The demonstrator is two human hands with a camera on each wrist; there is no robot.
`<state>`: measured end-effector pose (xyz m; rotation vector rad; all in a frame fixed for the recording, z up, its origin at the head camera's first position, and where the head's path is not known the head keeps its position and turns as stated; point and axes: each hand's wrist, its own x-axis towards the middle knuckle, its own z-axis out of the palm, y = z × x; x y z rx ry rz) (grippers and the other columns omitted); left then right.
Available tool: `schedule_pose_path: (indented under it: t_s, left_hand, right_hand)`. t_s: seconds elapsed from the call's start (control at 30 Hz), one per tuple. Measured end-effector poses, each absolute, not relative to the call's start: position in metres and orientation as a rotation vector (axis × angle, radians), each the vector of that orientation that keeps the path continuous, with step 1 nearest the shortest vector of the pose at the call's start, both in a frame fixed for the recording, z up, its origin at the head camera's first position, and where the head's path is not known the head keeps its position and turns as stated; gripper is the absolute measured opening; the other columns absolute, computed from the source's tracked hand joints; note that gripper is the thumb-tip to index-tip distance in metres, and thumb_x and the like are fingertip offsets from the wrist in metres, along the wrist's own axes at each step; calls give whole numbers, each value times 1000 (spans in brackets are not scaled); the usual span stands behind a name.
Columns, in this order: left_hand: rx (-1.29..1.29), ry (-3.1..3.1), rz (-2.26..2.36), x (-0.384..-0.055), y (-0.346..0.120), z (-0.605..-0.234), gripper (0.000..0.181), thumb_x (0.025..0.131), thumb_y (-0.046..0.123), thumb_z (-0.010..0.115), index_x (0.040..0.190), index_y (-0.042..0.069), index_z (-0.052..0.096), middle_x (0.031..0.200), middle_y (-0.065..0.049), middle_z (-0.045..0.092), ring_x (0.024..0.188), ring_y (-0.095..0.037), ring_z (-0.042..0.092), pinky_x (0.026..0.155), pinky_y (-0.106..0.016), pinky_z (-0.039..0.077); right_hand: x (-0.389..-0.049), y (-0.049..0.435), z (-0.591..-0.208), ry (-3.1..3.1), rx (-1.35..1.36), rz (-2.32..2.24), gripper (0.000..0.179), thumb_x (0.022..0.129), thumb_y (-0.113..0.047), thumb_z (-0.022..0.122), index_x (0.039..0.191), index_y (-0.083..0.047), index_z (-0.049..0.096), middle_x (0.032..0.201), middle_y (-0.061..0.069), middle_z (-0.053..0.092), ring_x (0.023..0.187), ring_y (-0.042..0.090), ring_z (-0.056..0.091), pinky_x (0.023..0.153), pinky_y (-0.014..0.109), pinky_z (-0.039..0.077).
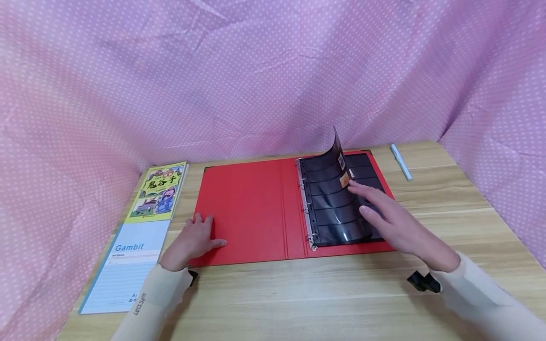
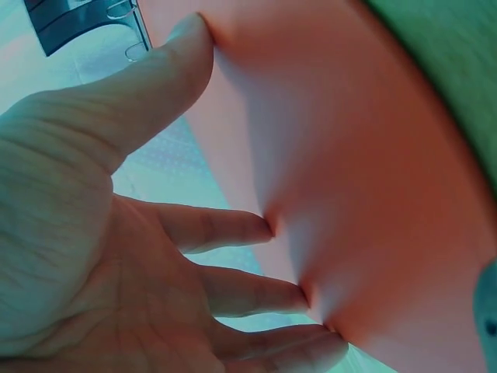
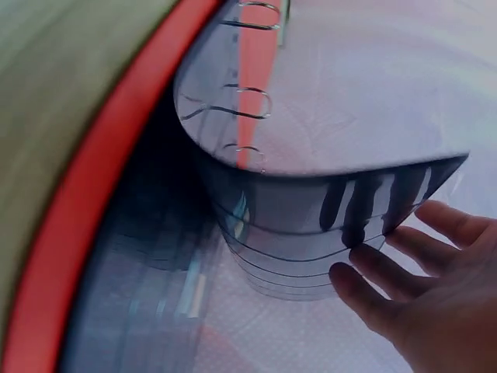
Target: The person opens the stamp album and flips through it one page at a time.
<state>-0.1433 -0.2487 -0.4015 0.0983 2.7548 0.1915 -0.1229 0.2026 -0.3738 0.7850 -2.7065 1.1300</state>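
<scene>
- Red ring binder (image 1: 241, 203): lies open on the wooden table (image 1: 332, 298).
- Black pocket page (image 1: 334, 203): curves upward from the metal rings (image 1: 306, 208).
- Left hand (image 1: 197, 239): rests, fingers spread, at the left cover's near corner.
- Right hand (image 1: 396, 225): fingers extended at the raised page.
- Yellow book (image 1: 159, 192), "Gambit" notebook (image 1: 128, 272): left of binder.
- Light blue pen (image 1: 401, 162): right of binder.
- Pink dotted cloth (image 1: 256, 94): behind table.
</scene>
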Motion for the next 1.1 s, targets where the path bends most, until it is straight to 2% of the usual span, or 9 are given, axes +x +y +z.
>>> schedule_pose_path:
  t_s: [0.07,0.27,0.37,0.53,0.63,0.83,1.1]
  left_hand:
    - [98,2758,184,-143,-249,-401,92,72,37,81,139,-6,35,130,-34,35,114,-49,37,75,-51,53]
    - [119,2770,157,-143,-249,-403,92,73,38,81,139,-6,35,131,-34,35,113,-49,37,77,-51,52]
    - [110,2768,164,-144,-248,-403,92,73,37,81,139,-6,34,132,-35,34,114,-49,36,77,-52,52]
    - [108,2768,166,-144,-249,-404,92,73,37,81,140,-6,34,133,-36,33,115,-49,36,77,-52,52]
    - [112,2773,164,-145,-249,-404,92,73,37,81,139,-6,35,132,-35,33,113,-49,37,77,-52,52]
    - [127,2781,152,-145,-249,-404,91,73,38,80,138,-6,36,129,-34,36,111,-48,38,79,-52,51]
    - [106,2770,154,-144,-249,-403,91,75,38,79,140,-6,34,134,-36,32,116,-50,35,81,-54,50]
  right_hand:
    - [-124,201,-369,-2680,827,1151,46,100,-15,46,145,-21,40,149,-3,33,136,18,28,105,17,21]
    - [-129,197,-356,-2514,986,1235,46,99,-11,42,145,-15,38,151,2,30,138,23,26,108,21,20]
    - [-133,194,-347,-2362,1074,1315,45,102,-21,38,144,-7,39,151,8,30,138,29,25,110,27,19]
    - [-140,188,-337,-2163,1140,1385,61,102,-44,32,141,2,39,147,17,35,136,34,26,111,33,18]
    - [-144,183,-335,-2125,1169,1404,64,101,-46,33,142,2,37,146,19,35,135,33,28,111,33,19]
    - [-147,168,-332,-2099,1216,1538,69,99,-50,36,148,-3,26,147,22,31,131,35,32,104,30,30]
    - [-146,151,-332,-2113,1253,1579,74,98,-53,34,151,-5,15,154,13,19,134,34,29,101,37,35]
